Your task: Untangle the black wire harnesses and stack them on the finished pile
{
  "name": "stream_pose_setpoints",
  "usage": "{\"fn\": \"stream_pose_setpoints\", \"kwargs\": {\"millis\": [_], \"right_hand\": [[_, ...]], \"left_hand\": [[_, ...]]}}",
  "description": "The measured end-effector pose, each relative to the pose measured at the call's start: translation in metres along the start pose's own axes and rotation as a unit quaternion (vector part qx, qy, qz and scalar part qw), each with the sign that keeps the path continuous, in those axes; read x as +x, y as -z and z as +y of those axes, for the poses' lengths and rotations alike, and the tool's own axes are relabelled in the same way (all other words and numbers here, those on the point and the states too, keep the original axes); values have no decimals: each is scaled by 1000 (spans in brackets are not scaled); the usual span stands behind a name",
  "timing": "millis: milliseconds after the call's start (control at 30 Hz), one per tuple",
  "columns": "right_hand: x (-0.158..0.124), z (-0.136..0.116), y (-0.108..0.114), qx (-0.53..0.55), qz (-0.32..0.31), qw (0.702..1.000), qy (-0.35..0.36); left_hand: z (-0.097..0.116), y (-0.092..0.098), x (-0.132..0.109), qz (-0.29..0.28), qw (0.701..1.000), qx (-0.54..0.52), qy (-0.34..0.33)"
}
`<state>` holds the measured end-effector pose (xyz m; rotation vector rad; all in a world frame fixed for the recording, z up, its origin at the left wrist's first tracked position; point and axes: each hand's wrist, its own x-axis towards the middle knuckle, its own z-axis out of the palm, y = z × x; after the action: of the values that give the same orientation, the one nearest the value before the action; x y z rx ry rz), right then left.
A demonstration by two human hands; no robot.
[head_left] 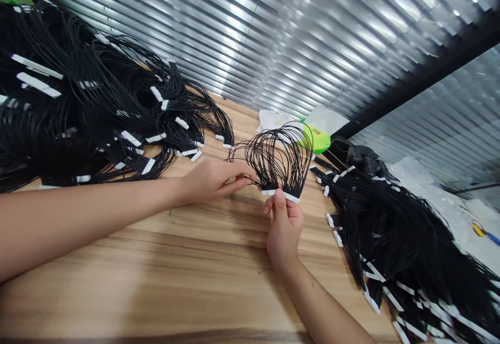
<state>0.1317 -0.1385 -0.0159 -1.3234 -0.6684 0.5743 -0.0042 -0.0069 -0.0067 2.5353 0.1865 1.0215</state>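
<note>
A looped harness of thin black wires (279, 156) with a white connector strip (287, 196) arches above the wooden table (175, 271). My right hand (284, 227) pinches the white connector from below, thumb and fingers closed on it. My left hand (216, 178) reaches in from the left, its fingertips pinched on the other end of the same wire loop, near the loop's left foot.
A large heap of black wire harnesses with white connectors (78, 110) covers the table's left and back. Another heap (402, 240) lies along the right. A yellow-green packet (318, 137) and white paper sit behind the loop. Metal blinds stand at the back.
</note>
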Motion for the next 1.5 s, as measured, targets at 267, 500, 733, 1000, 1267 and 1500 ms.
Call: {"fn": "stream_pose_setpoints", "kwargs": {"millis": [267, 500, 733, 1000, 1267, 1500], "right_hand": [[-1, -1, -1, 4, -14, 1000, -6], [-2, -2, -1, -38, -14, 999, -12], [-1, -3, -1, -88, -36, 995, -7], [0, -2, -1, -89, -31, 995, -11], [-1, -2, -1, -86, -36, 996, -2], [-2, -3, -1, -87, -42, 995, -3]], "left_hand": [[-2, 0, 0, 5, 996, 76, -52], [1, -2, 1, 6, 996, 90, -17], [0, -1, 2, -44, 995, 75, 44], [0, -4, 2, -29, 987, 160, -3], [3, 0, 3, 45, 989, 132, -44], [3, 1, 3, 63, 988, 127, -65]]}}
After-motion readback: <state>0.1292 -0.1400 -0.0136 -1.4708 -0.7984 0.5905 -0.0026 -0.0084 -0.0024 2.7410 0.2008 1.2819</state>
